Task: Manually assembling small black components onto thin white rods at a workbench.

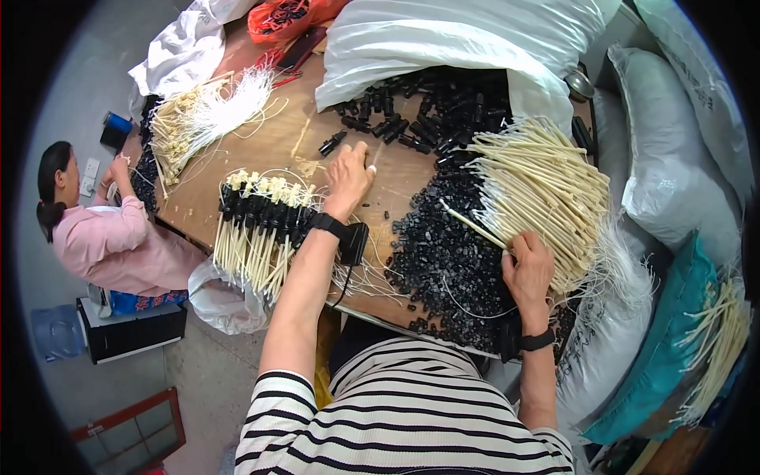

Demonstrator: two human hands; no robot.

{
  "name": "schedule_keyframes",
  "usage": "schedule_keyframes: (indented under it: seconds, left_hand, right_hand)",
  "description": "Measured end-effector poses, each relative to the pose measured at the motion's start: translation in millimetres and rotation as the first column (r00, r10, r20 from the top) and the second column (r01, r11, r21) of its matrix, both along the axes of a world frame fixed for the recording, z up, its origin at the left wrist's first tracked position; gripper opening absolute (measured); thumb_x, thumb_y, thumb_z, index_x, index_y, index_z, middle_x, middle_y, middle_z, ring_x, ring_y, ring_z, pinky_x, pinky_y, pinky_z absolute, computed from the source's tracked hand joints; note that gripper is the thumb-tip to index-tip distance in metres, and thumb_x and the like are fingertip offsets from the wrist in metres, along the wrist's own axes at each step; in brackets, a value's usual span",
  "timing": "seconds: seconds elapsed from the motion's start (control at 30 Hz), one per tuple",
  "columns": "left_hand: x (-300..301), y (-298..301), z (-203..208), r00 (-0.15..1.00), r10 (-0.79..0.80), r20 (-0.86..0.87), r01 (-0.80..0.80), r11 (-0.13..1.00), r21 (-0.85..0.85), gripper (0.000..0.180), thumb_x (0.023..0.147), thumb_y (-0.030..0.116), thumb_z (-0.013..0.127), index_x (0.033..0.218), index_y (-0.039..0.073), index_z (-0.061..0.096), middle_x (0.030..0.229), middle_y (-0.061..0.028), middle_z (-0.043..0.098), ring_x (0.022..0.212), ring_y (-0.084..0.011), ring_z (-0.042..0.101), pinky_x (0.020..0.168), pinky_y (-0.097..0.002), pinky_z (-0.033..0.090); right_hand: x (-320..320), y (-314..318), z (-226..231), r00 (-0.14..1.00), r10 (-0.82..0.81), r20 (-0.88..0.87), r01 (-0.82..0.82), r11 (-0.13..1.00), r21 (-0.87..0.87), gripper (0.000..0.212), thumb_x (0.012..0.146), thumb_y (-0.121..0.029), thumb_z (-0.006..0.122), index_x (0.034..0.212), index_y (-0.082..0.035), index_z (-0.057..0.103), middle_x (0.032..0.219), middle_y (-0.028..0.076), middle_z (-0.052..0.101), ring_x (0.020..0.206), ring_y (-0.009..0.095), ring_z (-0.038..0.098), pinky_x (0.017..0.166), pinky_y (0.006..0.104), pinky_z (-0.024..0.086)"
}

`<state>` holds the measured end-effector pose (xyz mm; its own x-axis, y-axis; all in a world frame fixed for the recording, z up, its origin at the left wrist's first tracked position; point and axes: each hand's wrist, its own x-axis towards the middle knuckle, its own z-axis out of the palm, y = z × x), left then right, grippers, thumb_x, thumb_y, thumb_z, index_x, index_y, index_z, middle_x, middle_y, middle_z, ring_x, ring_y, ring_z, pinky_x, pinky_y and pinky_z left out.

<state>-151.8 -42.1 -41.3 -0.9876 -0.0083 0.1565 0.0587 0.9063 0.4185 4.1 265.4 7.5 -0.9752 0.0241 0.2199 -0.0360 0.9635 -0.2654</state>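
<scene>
My left hand (pixel 348 176) is over the wooden tabletop, fingers reaching forward and apart with nothing seen in them. Just beyond its fingertips lies a single black plastic tube (pixel 332 143), apart from the hand. My right hand (pixel 528 269) pinches one thin cream stick (pixel 476 226), which slants up to the left over small black beads (pixel 443 261). Close beside that hand lies a big bundle of similar cream sticks (pixel 546 198) with white strings. Left of my left forearm, a row of cream sticks carries black tubes (pixel 273 214), with tangled cord ends at the top.
A heap of black tubes (pixel 443 111) spills from a white sack (pixel 467 39) at the back. Another stringed bundle (pixel 190 131) lies far left, near a person in a pink top (pixel 119 245). Full sacks (pixel 673 158) crowd the right side. A red bag (pixel 289 20) stands at the back.
</scene>
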Motion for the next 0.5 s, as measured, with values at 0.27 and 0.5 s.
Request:
schedule_keyframes:
  seconds: [0.27, 0.5]
  left_hand:
    - [55.4, 8.6, -6.2, 0.964, -0.264, -0.018, 0.205, 0.703, 0.681, 0.035, 0.076, -0.003, 0.057, 0.109, 0.004, 0.063, 0.096, -0.0069, 0.065, 0.09, -0.018, 0.061, 0.082, -0.0315, 0.048]
    - [89.6, 10.2, 27.2, 0.874, -0.474, 0.106, 0.279, 0.669, 0.689, 0.042, 0.078, -0.004, 0.053, 0.117, 0.007, 0.064, 0.095, -0.0031, 0.063, 0.084, -0.0139, 0.058, 0.078, -0.0265, 0.047]
  right_hand:
    - [-0.8, -35.0, -1.7, 0.929, 0.311, -0.202, -0.364, 0.869, -0.337, 0.023, 0.082, -0.005, 0.063, 0.105, -0.007, 0.065, 0.083, 0.011, 0.064, 0.06, 0.027, 0.059, 0.056, 0.0348, 0.046]
    - [5.1, -38.7, -2.2, 0.934, 0.358, -0.006, -0.319, 0.825, -0.467, 0.026, 0.08, 0.0, 0.062, 0.105, -0.002, 0.069, 0.079, 0.011, 0.066, 0.059, 0.018, 0.059, 0.054, 0.0284, 0.045]
